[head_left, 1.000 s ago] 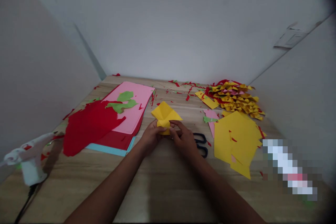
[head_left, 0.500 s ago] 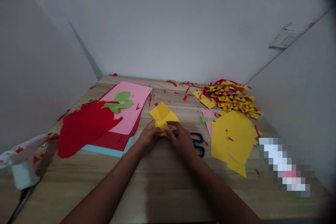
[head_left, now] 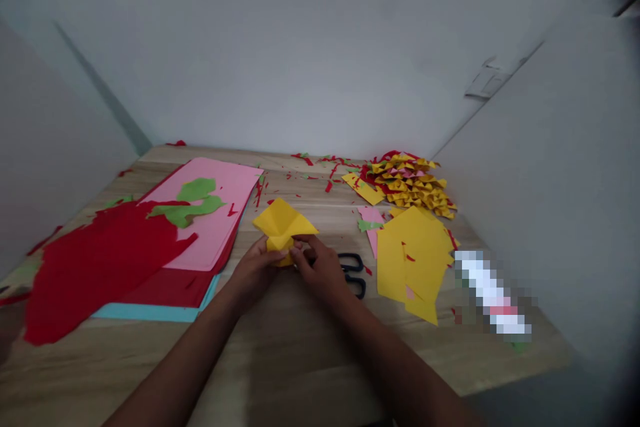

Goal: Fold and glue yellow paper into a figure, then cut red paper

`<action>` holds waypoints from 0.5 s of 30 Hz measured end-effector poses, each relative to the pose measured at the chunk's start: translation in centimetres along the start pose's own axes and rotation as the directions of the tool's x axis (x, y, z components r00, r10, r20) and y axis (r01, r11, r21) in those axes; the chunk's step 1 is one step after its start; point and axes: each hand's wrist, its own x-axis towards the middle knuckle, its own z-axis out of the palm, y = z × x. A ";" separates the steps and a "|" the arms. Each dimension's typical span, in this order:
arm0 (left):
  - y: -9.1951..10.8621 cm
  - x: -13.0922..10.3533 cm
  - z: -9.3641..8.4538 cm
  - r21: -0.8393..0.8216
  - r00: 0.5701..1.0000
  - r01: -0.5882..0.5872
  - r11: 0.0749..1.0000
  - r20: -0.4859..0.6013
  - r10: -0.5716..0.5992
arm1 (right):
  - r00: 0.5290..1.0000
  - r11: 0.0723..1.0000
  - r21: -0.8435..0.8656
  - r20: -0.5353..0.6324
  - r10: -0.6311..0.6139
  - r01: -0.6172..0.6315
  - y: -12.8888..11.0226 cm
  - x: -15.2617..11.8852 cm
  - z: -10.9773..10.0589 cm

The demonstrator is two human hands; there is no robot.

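A creased piece of yellow paper [head_left: 284,219] is held up over the middle of the table, its upper part fanned out in folded flaps. My left hand [head_left: 257,270] pinches its lower left side, thumb across the front. On the lower right, my right hand [head_left: 320,267] grips the same paper with thumb and bent fingers. Part of the lower paper is hidden behind the fingers. Scissors with black handles [head_left: 354,273] lie just right of my right hand, their blades out of sight beneath it.
Left lie stacked pink sheets [head_left: 225,200], crumpled red paper [head_left: 100,260] and green scraps [head_left: 185,210]. Flat yellow sheets [head_left: 415,257] lie right, before a heap of folded yellow pieces [head_left: 413,183]. A blurred-out white object [head_left: 493,293] rests near the right edge. Red scraps litter the back.
The view has turned right, so everything appears shifted left, and the white glue gun at the left has gone out of view. Both hands keep hold of the yellow paper, its shape nearly the same.
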 end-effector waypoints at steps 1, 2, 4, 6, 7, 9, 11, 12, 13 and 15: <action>0.0 0.0 -0.1 0.002 1.000 -0.003 1.000 -0.002 0.003 | 1.000 1.000 -0.006 -0.004 -0.002 0.002 0.1 0.0 0.1; 0.0 0.0 -0.1 0.006 1.000 -0.004 1.000 -0.003 0.004 | 1.000 1.000 -0.011 -0.008 -0.002 0.002 0.1 0.0 0.2; -0.1 -0.1 -0.3 0.020 1.000 -0.001 1.000 -0.006 0.002 | 1.000 1.000 -0.011 -0.008 0.003 -0.003 0.2 0.0 0.3; -0.2 -0.1 -0.3 0.026 1.000 -0.006 1.000 -0.011 0.006 | 1.000 1.000 -0.004 -0.006 0.002 -0.002 0.3 0.0 0.3; -0.2 -0.1 -0.4 0.026 1.000 -0.010 1.000 -0.011 0.010 | 1.000 1.000 -0.003 -0.008 -0.002 0.002 0.3 0.0 0.3; -0.2 0.0 -0.4 0.026 1.000 -0.019 0.999 -0.003 0.019 | 1.000 1.000 -0.003 -0.015 -0.015 0.015 0.3 0.0 0.3; -0.2 0.0 -0.4 0.025 0.999 -0.032 0.999 0.009 0.032 | 1.000 1.000 -0.002 -0.013 -0.021 0.021 0.3 0.0 0.2; -0.2 0.0 -0.4 0.023 0.999 -0.035 0.999 0.011 0.035 | 1.000 1.000 0.001 -0.008 -0.019 0.019 0.3 0.0 0.2; -0.2 0.1 -0.4 0.023 0.999 -0.035 0.999 0.010 0.035 | 1.000 1.000 0.002 -0.005 -0.016 0.016 0.3 0.0 0.2; -0.3 0.1 -0.4 0.025 1.000 -0.029 0.999 0.006 0.028 | 1.000 1.000 -0.003 -0.006 -0.008 0.008 0.2 0.0 0.1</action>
